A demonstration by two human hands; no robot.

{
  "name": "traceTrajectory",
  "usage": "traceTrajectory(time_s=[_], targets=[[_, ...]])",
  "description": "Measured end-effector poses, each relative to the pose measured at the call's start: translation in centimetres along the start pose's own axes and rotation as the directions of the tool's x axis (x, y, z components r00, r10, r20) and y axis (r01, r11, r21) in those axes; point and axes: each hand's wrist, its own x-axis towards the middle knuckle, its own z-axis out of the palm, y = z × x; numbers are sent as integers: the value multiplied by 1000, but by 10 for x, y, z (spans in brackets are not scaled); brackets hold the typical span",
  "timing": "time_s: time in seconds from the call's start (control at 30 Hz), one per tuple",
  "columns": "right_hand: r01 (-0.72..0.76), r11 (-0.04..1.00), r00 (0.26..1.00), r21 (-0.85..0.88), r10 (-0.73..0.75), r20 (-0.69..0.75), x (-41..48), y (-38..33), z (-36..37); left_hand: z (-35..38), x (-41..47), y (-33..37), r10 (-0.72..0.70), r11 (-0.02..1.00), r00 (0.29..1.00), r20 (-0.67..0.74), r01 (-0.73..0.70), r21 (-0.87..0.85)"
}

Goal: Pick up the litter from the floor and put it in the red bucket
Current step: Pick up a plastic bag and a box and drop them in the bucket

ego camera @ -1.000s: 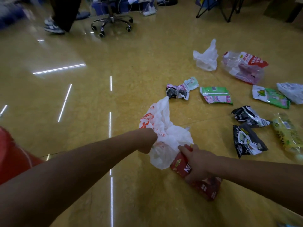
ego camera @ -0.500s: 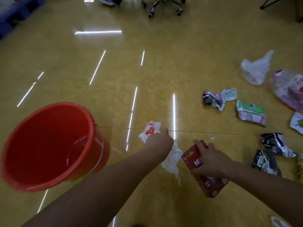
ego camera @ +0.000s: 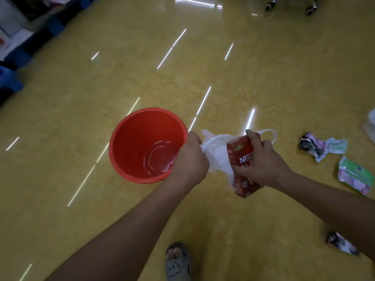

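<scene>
**Item 1, red bucket** (ego camera: 129,147): smooth moulded plastic, round, tapering to a flat ringed bottom. It stands upright on the floor at the middle of the view, and nothing shows inside it.

**Item 2, white plastic bag** (ego camera: 216,151): thin, crinkled film, bunched. Your left hand (ego camera: 190,159) is fisted round one end, at the bucket's 3 o'clock and overlapping its rim. The rest trails to 3 o'clock behind the carton, with a loop handle showing past the carton's top corner.

**Item 3, red carton** (ego camera: 238,152): printed card, box-shaped, creased at the lower end, with white lettering partly covered. Your right hand (ego camera: 261,161) grips it, fingers curled over its top edge. It is held off the floor, touching the bag and just beside the bucket, not over the opening.

**Item 4, loose litter on the floor**, well apart from the bucket:
- At 3 o'clock, a crumpled foil wrapper (ego camera: 311,145) in black and pink, touching a pale green scrap (ego camera: 335,146).
- At 4 o'clock, a flat green-and-pink pouch (ego camera: 354,176).
- At 5 o'clock, a black-and-white wrapper (ego camera: 343,243).
- At the right edge, a translucent bag (ego camera: 371,126), cut off.

**Item 5, floor** (ego camera: 203,78): glossy yellow with streaked light reflections.

**Item 6, grey slipper** (ego camera: 178,264): rubbery, with a face motif, on your foot at 6 o'clock.

**Item 7:** chair castors (ego camera: 269,6) at 1 o'clock; blue crates (ego camera: 9,82) at 9 o'clock.
</scene>
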Motion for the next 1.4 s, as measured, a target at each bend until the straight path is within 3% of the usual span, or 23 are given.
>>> traceTrajectory(time_s=[0.1,0.27,0.4,0.53,0.63,0.77,0.93,1.03,1.23,1.4], targets=[[85,995,996,45,-84,-37,19,-48,1,-42,11,-19,12,999,987,-159,-18,-39],[238,966,968,104,-227,-106,54,-119,24,-83,26,-90,-7,991,943,-332,51,123],[316,941,947,120,-304,-106,79,-158,54,-88,26,-155,-62,975,917,-394,140,172],[367,928,930,66,-364,-53,98,-182,84,-76,20,-210,-147,918,963,-225,218,333],[390,920,921,24,-390,-22,113,-192,108,-60,21,-235,-184,885,983,-9,169,434],[429,901,903,-67,-427,50,134,-196,143,-41,30,-248,-233,837,939,255,60,544],[422,853,906,-306,-402,130,160,-190,187,-24,58,-261,-329,733,883,334,16,680],[399,818,917,-415,-361,170,175,-186,214,-12,80,-273,-423,679,824,376,14,734],[356,857,923,-373,-259,286,205,-172,254,13,115,-300,-539,737,624,566,24,675],[376,838,912,-395,-260,316,224,-153,280,31,130,-319,-568,749,537,623,25,662]])
